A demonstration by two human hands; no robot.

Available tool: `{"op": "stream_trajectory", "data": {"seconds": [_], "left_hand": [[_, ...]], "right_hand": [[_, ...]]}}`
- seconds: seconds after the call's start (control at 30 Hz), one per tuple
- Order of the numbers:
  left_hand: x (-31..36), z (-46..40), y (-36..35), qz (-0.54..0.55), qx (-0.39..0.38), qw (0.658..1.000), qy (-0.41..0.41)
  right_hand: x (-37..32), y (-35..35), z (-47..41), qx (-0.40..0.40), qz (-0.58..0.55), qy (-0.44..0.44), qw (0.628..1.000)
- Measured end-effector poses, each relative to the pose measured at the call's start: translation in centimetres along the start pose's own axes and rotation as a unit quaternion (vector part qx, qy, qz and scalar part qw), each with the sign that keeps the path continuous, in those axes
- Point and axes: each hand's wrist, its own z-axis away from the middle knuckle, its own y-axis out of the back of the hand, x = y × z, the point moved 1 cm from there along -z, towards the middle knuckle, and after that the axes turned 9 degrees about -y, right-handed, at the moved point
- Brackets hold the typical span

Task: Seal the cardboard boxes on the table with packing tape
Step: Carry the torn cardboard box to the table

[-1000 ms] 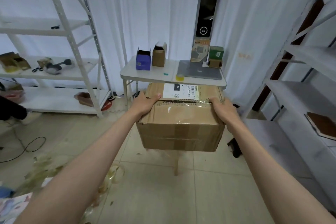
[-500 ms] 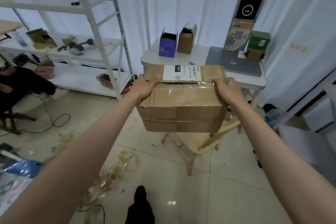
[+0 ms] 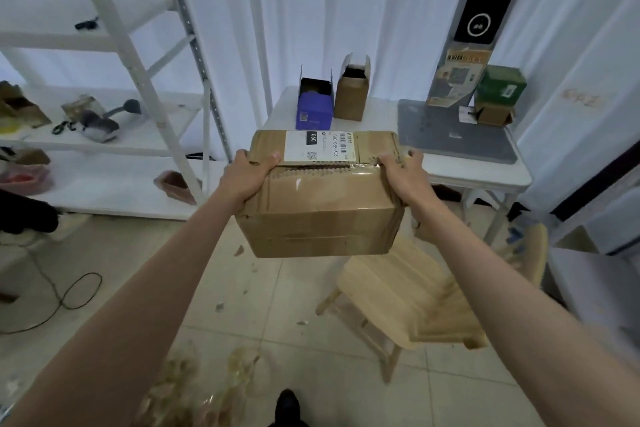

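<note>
I hold a brown cardboard box point(image 3: 322, 204) in the air in front of me, over the floor and short of the white table point(image 3: 381, 114). A white shipping label sits on its top flap, and old clear tape runs along the torn seam. My left hand point(image 3: 247, 177) grips the box's left top edge, thumb on the flap. My right hand point(image 3: 403, 177) grips the right top edge. On the table stand an open blue box point(image 3: 314, 107) and an open small brown box point(image 3: 350, 94). No tape roll is in view.
A grey mat point(image 3: 450, 135), a green box point(image 3: 500, 87) on a small brown one, and a tall black device point(image 3: 481, 3) fill the table's right side. A wooden chair point(image 3: 412, 295) stands below the box. White shelving point(image 3: 114, 73) is at left. Tape scraps and a cable litter the floor.
The box has stayed in both hands while I have stepped closer to the table; the chair has come into fuller view beneath the box.
</note>
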Motion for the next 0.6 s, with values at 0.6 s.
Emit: {"op": "stream_trajectory", "data": {"seconds": [0.6], "left_hand": [[2.8,-25.9,-10.0,-0.023,-0.094,0.995,-0.034]], "right_hand": [[-3.8,-1.5,-21.0,0.08,-0.054,-0.08,0.992]]}}
